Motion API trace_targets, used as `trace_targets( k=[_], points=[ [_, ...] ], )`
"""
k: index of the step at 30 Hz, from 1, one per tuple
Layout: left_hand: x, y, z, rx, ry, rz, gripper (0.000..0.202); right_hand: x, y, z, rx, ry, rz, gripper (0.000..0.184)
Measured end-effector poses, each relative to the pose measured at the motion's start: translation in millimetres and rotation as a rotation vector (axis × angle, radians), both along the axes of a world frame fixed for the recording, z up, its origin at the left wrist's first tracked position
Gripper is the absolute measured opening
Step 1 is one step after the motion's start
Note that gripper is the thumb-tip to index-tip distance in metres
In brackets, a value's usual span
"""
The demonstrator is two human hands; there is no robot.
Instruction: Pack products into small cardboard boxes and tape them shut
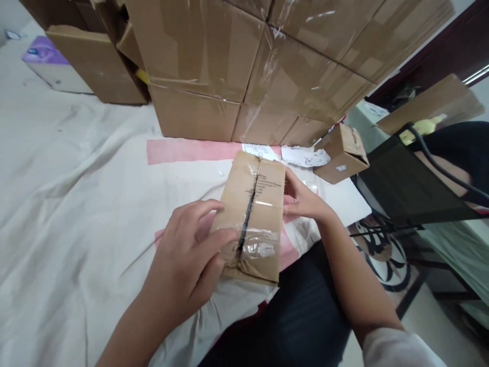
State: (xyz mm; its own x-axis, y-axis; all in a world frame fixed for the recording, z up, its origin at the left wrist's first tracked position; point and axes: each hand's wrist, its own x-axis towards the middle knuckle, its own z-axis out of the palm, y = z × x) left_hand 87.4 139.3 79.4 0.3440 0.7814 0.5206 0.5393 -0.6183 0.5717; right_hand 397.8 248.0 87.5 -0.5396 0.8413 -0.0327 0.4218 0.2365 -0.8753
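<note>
A cardboard box (263, 214) lies right in front of me on the pale cloth. Clear tape runs over its top, and a dark gap shows along the middle seam beside some pen scribbles. My left hand (187, 250) is at the box's left side, its fingers curved along the edge and one fingertip resting on the top face. On the opposite side, my right hand (303, 196) grips the right wall, with its fingertips partly hidden behind the box. The box sits between both hands.
Large taped cartons (206, 61) form a wall behind. At right stand a smaller cardboard box (338, 155) and a dark chair (412, 173); torn white paper (305, 156) lies nearby. A purple-and-white box (53, 63) and an open carton (97, 66) are at far left.
</note>
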Motion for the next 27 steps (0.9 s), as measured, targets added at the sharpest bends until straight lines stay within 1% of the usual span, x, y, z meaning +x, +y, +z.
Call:
trace_targets(
  k=[3, 6, 9, 11, 13, 16, 19, 21, 24, 27],
  points=[
    [-3, 0, -0.2, 0.001, -0.015, -0.009, 0.033, -1, -6, 3.5, 0.034, -0.005, 0.013, 0.135],
    [-4, 0, -1.8, -0.035, -0.028, -0.015, 0.036, -7, -22, 16.6, 0.085, -0.045, 0.021, 0.148],
    [-4, 0, -3.2, -0.064, -0.036, -0.017, 0.037, -15, -40, 30.6, 0.171, -0.191, 0.050, 0.151],
    [-3, 0, -3.5, -0.075, -0.040, -0.027, 0.036, -19, -46, 34.6, 0.230, -0.281, 0.068, 0.151],
    [-2, 1, -4.0, -0.085, -0.048, -0.036, 0.036, -20, -43, 32.2, 0.274, -0.313, 0.097, 0.150],
    [-3, 2, -6.3, -0.095, -0.077, -0.020, 0.034, -17, -30, 20.1, 0.326, -0.300, 0.128, 0.146],
    [-5, 4, -9.6, -0.131, -0.124, 0.046, 0.036, -17, -22, 7.8, 0.385, -0.270, 0.091, 0.144],
    [-7, 4, -10.9, -0.142, -0.158, 0.082, 0.034, -20, -21, 3.0, 0.410, -0.247, 0.052, 0.145],
    [-8, 4, -10.5, -0.120, -0.180, 0.105, 0.026, -22, -22, -0.8, 0.393, -0.187, -0.022, 0.151],
    [-10, 2, -9.1, -0.127, -0.204, 0.107, 0.023, -18, -18, -6.8, 0.301, -0.096, -0.071, 0.153]
  ],
)
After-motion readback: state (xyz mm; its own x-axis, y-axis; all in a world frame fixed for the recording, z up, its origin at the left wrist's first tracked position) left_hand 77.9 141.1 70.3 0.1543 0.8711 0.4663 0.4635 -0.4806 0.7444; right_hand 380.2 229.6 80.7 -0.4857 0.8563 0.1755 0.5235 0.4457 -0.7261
